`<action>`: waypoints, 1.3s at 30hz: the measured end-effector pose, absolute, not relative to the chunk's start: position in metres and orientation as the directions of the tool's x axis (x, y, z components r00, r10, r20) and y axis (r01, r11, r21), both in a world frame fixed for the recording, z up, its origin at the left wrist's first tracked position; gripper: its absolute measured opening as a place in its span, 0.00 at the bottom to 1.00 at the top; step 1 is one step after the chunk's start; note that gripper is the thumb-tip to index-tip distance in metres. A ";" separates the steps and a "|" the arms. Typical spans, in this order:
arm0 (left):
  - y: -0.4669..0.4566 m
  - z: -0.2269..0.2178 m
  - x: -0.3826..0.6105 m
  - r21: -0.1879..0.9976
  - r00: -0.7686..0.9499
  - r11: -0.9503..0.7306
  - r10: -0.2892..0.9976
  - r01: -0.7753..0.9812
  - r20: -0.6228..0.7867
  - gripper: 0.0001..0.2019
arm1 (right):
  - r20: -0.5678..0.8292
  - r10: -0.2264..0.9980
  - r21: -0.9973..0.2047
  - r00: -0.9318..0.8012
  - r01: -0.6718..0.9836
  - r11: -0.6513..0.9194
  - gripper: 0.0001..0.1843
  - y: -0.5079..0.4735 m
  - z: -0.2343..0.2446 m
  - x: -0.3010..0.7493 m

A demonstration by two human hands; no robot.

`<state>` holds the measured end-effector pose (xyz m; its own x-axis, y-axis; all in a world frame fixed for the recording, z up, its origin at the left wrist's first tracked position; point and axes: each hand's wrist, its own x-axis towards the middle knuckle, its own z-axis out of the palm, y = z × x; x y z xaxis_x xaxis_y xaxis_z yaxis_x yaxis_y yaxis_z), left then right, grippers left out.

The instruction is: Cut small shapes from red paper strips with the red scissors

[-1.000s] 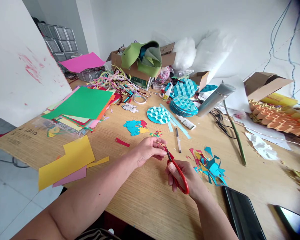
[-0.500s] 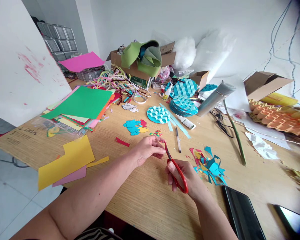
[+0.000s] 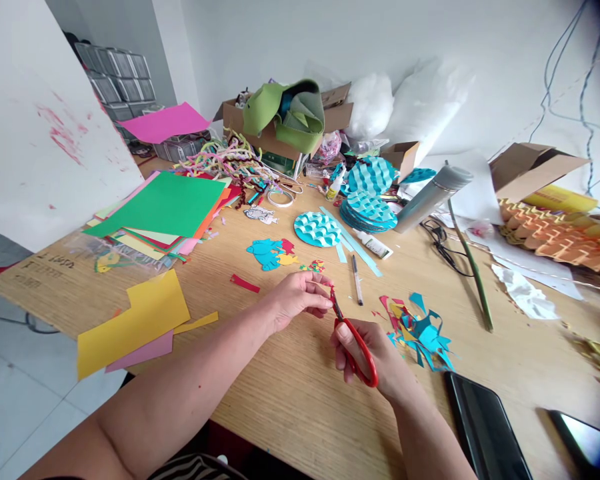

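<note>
In my right hand (image 3: 360, 343) is a pair of red-handled scissors (image 3: 364, 360), its blades pointing up and to the left. My left hand (image 3: 300, 299) pinches a small piece of red paper (image 3: 329, 284) right at the blade tips; most of that piece is hidden by the fingers. Just beyond the left hand lie tiny coloured paper bits (image 3: 316, 265). Farther left are blue fish cutouts (image 3: 265, 254) with red and yellow pieces beside them. A red paper strip (image 3: 245, 283) rests left of my left hand.
Paper scraps (image 3: 425, 333) and a black phone (image 3: 487, 427) lie to the right. A pen (image 3: 357, 280), a glue bottle (image 3: 375, 244) and a blue wavy paper disc (image 3: 317, 229) are beyond my hands. Coloured sheets (image 3: 165, 203) and yellow paper (image 3: 135, 323) lie left.
Both hands stay almost in place. The scissors have shifted very slightly against the red paper; nothing else visibly differs.
</note>
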<state>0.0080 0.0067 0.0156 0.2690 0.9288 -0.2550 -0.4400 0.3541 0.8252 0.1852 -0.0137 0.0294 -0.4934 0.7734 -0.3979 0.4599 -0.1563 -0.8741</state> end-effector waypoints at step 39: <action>0.006 0.017 0.008 0.820 0.263 0.367 0.926 -0.440 -0.273 0.21 | -0.403 0.780 -0.872 -0.479 0.460 -0.168 0.28 -0.014 0.028 0.185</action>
